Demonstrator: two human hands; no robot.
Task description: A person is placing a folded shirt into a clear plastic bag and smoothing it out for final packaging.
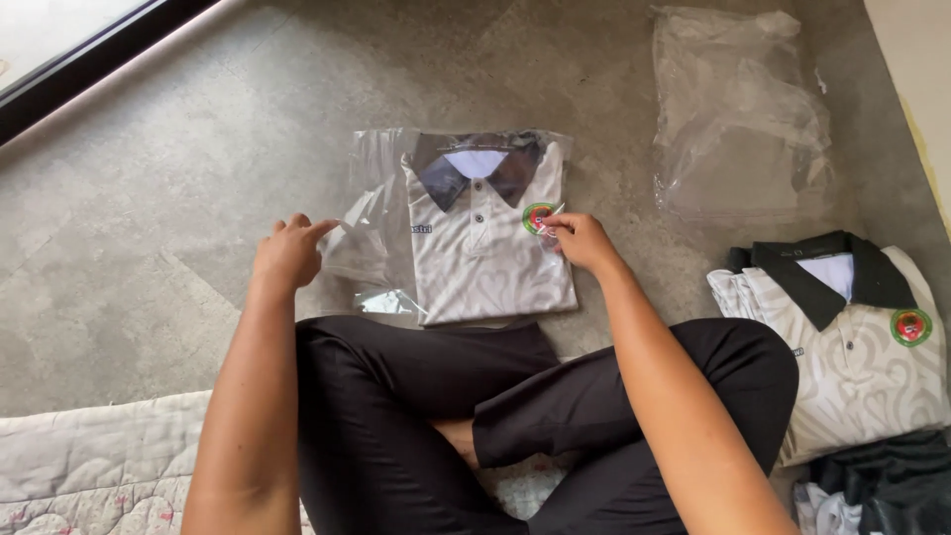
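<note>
A folded white polo shirt (485, 253) with a dark collar and a round chest badge lies on the floor inside a clear plastic bag (381, 188). My right hand (580, 241) pinches the bag's film over the badge, on the shirt's right side. My left hand (290, 253) rests at the bag's loose left flap, index finger pointing toward it, holding nothing. I sit cross-legged in black trousers (416, 396) just in front of the shirt.
A pile of empty clear bags (738, 119) lies at the far right. A second folded polo (852, 337) rests on a stack of garments at my right knee. A quilted mat (89, 466) is under me; a dark window frame (89, 59) runs along the top left.
</note>
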